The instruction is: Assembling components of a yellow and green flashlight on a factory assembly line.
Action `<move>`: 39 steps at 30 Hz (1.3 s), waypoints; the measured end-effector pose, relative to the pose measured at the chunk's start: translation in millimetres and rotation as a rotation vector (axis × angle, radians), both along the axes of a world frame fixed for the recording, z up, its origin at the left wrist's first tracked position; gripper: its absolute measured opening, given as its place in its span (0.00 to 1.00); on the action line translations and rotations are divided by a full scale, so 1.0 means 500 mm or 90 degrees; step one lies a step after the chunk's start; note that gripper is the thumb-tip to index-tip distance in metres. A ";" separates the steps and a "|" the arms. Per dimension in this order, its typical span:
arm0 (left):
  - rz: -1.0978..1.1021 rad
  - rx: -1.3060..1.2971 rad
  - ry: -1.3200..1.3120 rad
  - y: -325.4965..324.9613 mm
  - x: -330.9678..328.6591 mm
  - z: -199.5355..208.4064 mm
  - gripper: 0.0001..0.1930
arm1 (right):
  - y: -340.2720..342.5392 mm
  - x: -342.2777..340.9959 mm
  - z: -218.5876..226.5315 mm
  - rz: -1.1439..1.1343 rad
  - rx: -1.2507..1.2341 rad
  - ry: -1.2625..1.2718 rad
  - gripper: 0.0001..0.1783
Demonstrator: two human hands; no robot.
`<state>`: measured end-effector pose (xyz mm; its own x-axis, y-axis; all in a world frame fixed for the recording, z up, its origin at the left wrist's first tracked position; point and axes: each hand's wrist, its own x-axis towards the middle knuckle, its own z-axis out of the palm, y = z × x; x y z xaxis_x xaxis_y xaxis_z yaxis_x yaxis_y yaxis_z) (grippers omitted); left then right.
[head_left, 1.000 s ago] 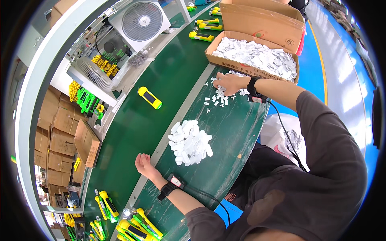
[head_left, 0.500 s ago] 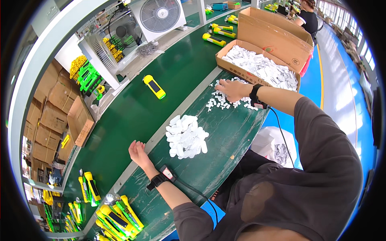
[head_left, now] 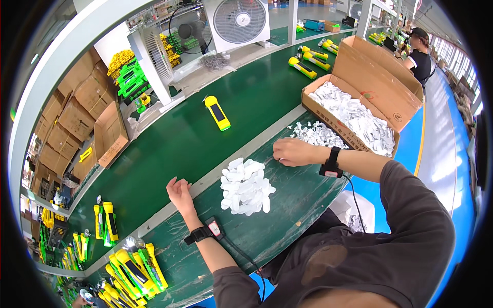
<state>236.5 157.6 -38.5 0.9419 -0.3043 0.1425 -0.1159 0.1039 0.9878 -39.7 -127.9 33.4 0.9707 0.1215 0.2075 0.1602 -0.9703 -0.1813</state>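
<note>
My left hand (head_left: 181, 196) hovers with fingers loosely apart and nothing in it, over the grey strip beside the green belt. My right hand (head_left: 294, 152) is closed, fingers curled down near the green bench top; what they hold, if anything, is hidden. Just beyond it lies a heap of small white plastic pieces (head_left: 319, 134). Between my hands is a pile of larger white oval pieces (head_left: 246, 187). A yellow and green flashlight (head_left: 217, 113) with a dark panel lies alone on the belt.
An open cardboard box (head_left: 354, 115) full of white pieces stands at the right. More flashlights (head_left: 134, 272) are bunched at the lower left, others (head_left: 303, 68) at the far end. Fans (head_left: 239, 20) stand behind the belt; a co-worker (head_left: 418, 56) is far right. Cables trail from both wrists.
My right hand has drawn back from the small white pieces toward me and the oval pile, its fingers now curled. My left hand stays nearly in place. The view has shifted a little.
</note>
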 end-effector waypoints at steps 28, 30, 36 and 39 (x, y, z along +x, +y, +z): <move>0.011 -0.033 0.008 0.003 -0.004 -0.006 0.22 | -0.158 -0.116 0.058 -0.080 -0.052 0.245 0.39; 0.018 -0.023 0.017 0.002 -0.004 -0.009 0.21 | -0.149 -0.105 0.037 -0.177 -0.105 0.189 0.40; 0.018 -0.018 0.006 0.003 -0.002 -0.011 0.18 | -0.197 -0.109 -0.040 -0.445 0.022 0.154 0.39; 0.022 -0.009 0.009 -0.001 0.002 -0.010 0.18 | -0.198 -0.126 -0.058 -0.391 0.079 0.158 0.39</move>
